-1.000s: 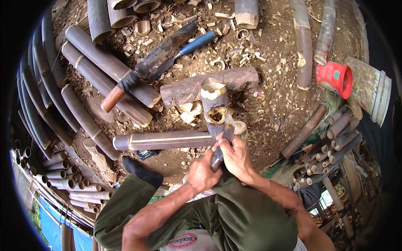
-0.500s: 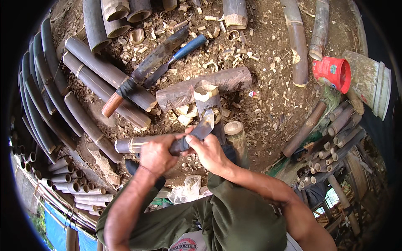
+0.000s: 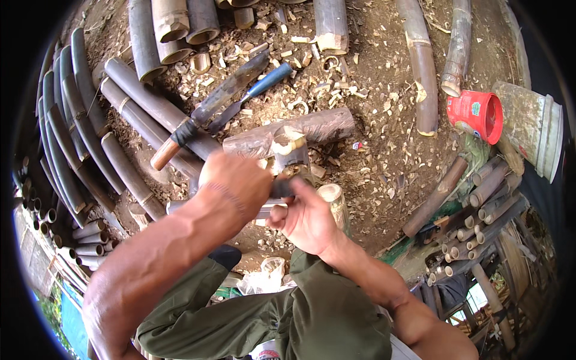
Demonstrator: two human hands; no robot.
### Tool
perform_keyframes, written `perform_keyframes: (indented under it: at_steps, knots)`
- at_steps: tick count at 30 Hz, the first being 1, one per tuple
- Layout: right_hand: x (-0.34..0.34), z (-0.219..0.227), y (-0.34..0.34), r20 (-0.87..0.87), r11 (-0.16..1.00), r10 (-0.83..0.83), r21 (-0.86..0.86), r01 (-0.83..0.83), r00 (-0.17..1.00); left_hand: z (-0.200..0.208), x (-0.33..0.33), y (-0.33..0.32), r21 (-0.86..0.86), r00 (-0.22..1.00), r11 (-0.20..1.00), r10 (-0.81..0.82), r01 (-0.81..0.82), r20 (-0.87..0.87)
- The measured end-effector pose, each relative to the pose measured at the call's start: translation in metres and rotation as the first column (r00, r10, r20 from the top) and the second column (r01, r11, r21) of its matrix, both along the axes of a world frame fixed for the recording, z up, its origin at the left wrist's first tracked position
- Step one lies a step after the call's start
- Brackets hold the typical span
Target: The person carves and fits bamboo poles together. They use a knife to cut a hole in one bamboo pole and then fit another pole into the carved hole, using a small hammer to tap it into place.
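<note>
My left hand [image 3: 234, 183], smeared by motion, is closed in a fist round the handle of a knife. The knife's black-wrapped part [image 3: 281, 188] shows between my hands; its blade is mostly hidden. My right hand [image 3: 311, 219] has its palm turned partly up, its thumb against the knife and its fingers curled below. Just beyond them, a notched bamboo tube [image 3: 293, 157] leans with its pale, trimmed end on a thick bamboo log [image 3: 330, 125]. Another bamboo piece lies crosswise under my left forearm, largely covered.
A wooden-handled machete [image 3: 198, 117] and a blue-handled blade [image 3: 270, 81] lie on chip-strewn soil. Bamboo poles [image 3: 84, 114] are stacked at left, with cut tubes [image 3: 468, 234] at right. A red bucket [image 3: 474, 117] and a dirty white bucket [image 3: 528, 126] lie tipped at far right.
My left hand has risen and the left forearm has swung up across the crosswise bamboo. The knife blade, visible before against the tube, is now hidden. My right palm has turned more upward.
</note>
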State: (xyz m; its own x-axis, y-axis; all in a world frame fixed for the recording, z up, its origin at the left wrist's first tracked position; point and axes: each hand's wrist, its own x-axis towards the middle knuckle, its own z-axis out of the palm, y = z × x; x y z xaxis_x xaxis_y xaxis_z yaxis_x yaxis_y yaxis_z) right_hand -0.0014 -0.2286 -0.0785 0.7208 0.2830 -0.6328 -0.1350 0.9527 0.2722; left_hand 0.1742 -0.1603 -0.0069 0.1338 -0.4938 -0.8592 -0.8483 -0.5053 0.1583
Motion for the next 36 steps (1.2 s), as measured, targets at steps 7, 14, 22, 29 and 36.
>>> perform_keyframes:
  at_steps: [7,14,22,29,36]
  knots:
    - [-0.037,0.034,-0.044,-0.134,0.757,0.196,-0.609,-0.237,0.971,0.014,-0.066,0.046,0.04,0.386,0.584,0.584,-0.811,-0.714]
    - [-0.081,0.04,-0.14,-0.224,0.638,0.025,-0.747,-0.188,0.974,-0.077,-0.124,0.008,-0.468,0.931,0.81,0.352,-0.352,-0.091]
    - [-0.069,0.067,-0.127,-0.664,-0.504,0.552,-0.748,-0.432,0.504,-0.054,-0.171,0.004,-0.547,0.817,0.644,0.56,-0.535,-0.139]
    - [0.027,0.074,-0.127,-0.812,-0.777,0.578,-0.576,0.253,-0.076,-0.063,-0.199,-0.016,0.903,-0.931,-0.296,-0.096,-0.312,-0.353]
    - [0.063,0.045,-0.131,-0.582,-0.579,0.759,-0.808,0.105,-0.291,-0.062,-0.169,-0.033,0.772,-0.953,-0.584,0.012,-0.252,-0.303]
